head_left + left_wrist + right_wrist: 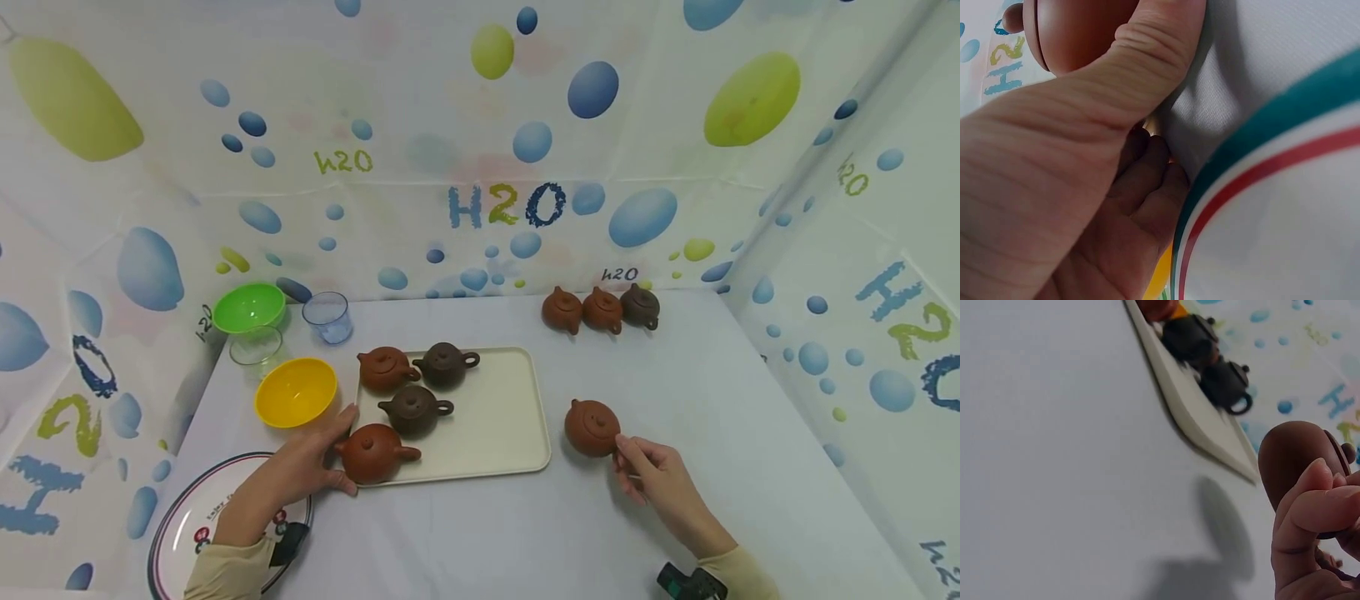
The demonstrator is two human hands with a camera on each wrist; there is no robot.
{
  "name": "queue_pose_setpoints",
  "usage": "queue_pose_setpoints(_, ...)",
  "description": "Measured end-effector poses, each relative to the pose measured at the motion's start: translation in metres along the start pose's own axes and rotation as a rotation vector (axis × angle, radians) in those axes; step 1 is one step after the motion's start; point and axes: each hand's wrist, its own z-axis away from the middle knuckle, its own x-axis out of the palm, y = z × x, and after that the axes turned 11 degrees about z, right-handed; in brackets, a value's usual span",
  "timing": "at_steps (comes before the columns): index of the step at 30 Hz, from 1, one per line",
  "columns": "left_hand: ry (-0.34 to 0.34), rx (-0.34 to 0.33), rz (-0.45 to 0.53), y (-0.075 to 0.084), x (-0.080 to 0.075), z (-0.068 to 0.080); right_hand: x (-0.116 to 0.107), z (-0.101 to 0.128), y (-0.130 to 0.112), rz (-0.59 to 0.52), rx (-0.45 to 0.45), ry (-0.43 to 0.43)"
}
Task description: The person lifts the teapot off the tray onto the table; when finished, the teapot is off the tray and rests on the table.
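My right hand [663,483] pinches the handle of a reddish-brown clay teapot [592,427], holding it over the table to the right of a cream tray [498,417]. In the right wrist view this teapot [1294,453] hangs above the table, its shadow below. Beside the tray's left edge lies my left hand [300,467], thumb and fingers spread around the front left corner. Nearest to it is an orange-brown teapot [371,454]. On the tray's left part also stand another reddish teapot [384,369] and two dark brown teapots [416,410], [446,365].
Three small teapots [602,309] stand in a row at the back right. Left of the tray are a yellow bowl [296,393], a green bowl [250,307], a clear glass [256,350] and a bluish glass [327,317]. A round white plate [180,533] lies under my left forearm.
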Motion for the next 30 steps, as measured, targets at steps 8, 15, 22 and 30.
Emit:
queue_pose_setpoints(8, -0.002, -0.005, 0.000, 0.002, 0.000, 0.000, -0.049, -0.008, 0.004, 0.008, 0.043, 0.118)
queue_pose_setpoints(15, -0.006, -0.011, 0.006, 0.002, 0.000, 0.000, -0.088, -0.027, 0.006, -0.155, 0.126, 0.180)
queue_pose_setpoints(22, 0.017, 0.007, -0.012, 0.000, 0.000, 0.000, -0.123, -0.056, 0.000, -0.341, 0.205, 0.209)
queue_pose_setpoints(30, 0.009, 0.012, -0.010, -0.001, 0.000, -0.001, -0.152, -0.109, -0.007, -0.397, 0.267, 0.366)
